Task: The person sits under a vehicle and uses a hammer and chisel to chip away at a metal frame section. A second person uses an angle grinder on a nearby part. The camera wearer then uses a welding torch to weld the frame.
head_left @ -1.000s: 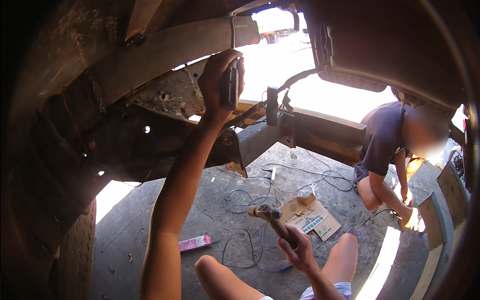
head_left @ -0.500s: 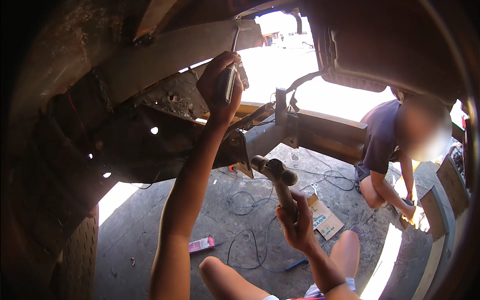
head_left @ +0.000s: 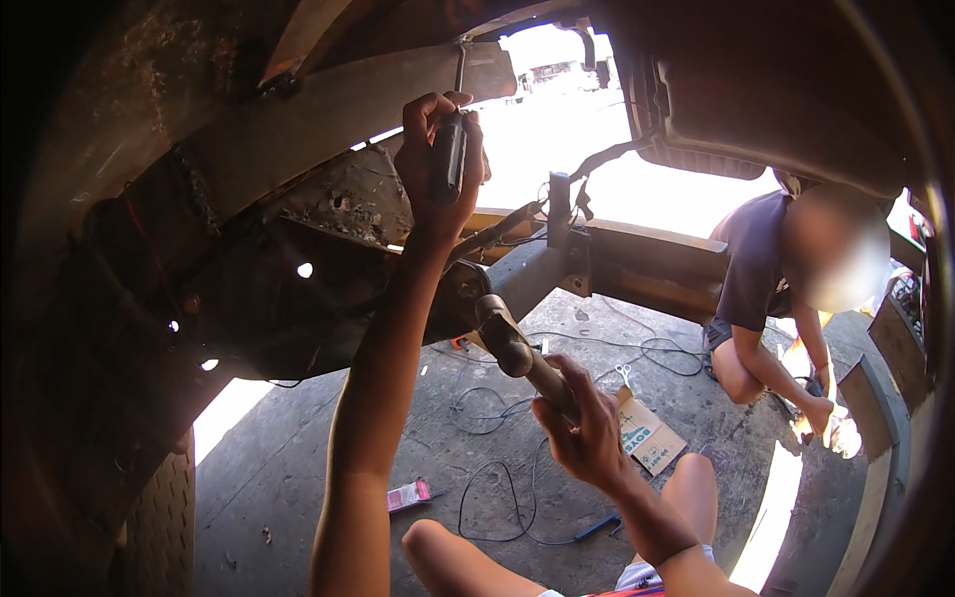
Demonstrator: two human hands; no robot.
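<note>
My left hand (head_left: 419,167) is raised and closed around the dark handle of a screwdriver (head_left: 449,159). Its thin shaft points up, with the tip at the edge of a metal panel (head_left: 388,95) under the vehicle body. Lower and to the right, my right hand (head_left: 589,430) grips the wooden-looking handle of a ball-peen hammer (head_left: 504,336). The hammer head is well below the screwdriver, close in view to a bracket on the frame beam (head_left: 522,271), and I cannot tell whether they touch.
A person (head_left: 758,289) crouches at the right, hands low near a bright spot. On the concrete floor lie a cable (head_left: 497,497), flattened cardboard (head_left: 652,438), scissors (head_left: 624,374), a pink-and-white packet (head_left: 408,496) and a blue tool (head_left: 595,527). Rusty bodywork (head_left: 239,289) encloses the left.
The hammer has swung left and its head tilts further over. My left hand has shifted slightly up, its fingers rearranged around the screwdriver handle.
</note>
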